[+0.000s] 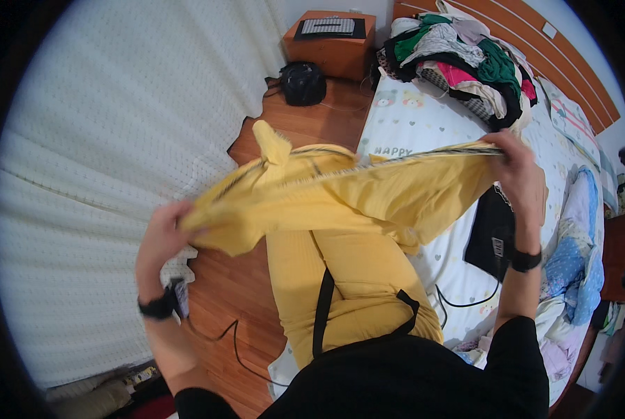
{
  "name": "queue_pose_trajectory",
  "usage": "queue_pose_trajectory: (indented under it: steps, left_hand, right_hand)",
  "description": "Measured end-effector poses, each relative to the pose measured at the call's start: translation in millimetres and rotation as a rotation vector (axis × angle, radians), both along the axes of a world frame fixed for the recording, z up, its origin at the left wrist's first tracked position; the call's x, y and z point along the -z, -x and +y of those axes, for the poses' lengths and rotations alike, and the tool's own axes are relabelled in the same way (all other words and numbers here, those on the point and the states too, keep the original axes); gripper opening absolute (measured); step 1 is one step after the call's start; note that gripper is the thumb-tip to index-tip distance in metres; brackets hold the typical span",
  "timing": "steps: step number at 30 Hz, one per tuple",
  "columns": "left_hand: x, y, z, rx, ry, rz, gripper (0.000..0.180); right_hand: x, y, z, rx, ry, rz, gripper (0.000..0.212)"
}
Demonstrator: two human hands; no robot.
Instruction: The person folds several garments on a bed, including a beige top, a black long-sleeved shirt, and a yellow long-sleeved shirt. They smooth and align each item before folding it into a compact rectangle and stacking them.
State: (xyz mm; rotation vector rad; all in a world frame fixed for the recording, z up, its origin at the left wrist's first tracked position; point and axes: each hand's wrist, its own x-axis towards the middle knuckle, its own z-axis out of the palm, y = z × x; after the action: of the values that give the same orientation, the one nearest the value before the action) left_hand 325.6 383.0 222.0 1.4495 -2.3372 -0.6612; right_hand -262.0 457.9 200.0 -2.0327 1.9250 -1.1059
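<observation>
By the bed [431, 124], the left hand [164, 230] and right hand [518, 171] are gripping opposite ends of the garment [368, 199] above the lap [368, 272]; I'm judging it light, floppy, best held by edges.

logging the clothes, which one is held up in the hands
The yellow garment, stretched between the left hand and right hand; the yellow trousers are being worn, and the heaped clothes lie on the bed.

A home bedroom, this. On the right there's a bed [431, 122] heaped with clothes [455, 59], a wooden headboard [586, 78] and nightstand [333, 57] at the far end; pale curtains [117, 153] hang left.
</observation>
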Motion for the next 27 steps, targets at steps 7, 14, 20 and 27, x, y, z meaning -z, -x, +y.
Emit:
queue_pose_trajectory:
  steps: [7,14,20,27]
  left_hand:
    - [-91.9,-67.8,121.5,-0.158,0.164,0.711,0.032]
    - [6.9,-104.6,-29.3,-0.640,0.176,-0.062,0.014]
    - [100.6,-66.0,-26.3,-0.734,0.368,-0.100,0.023]
    - [224.7,120.6,125.7,-0.062,-0.011,-0.145,0.043]
  right_hand:
    - [-95.3,68.2,50.5,-0.228,0.306,-0.051,0.038]
    - [-11.1,82.7,-82.9,0.019,-0.142,-0.045,0.034]
    - [85.9,43.0,-79.3,0.259,0.035,-0.022,0.034]
    - [214.7,-120.9,30.5,-0.371,-0.318,-0.108,0.047]
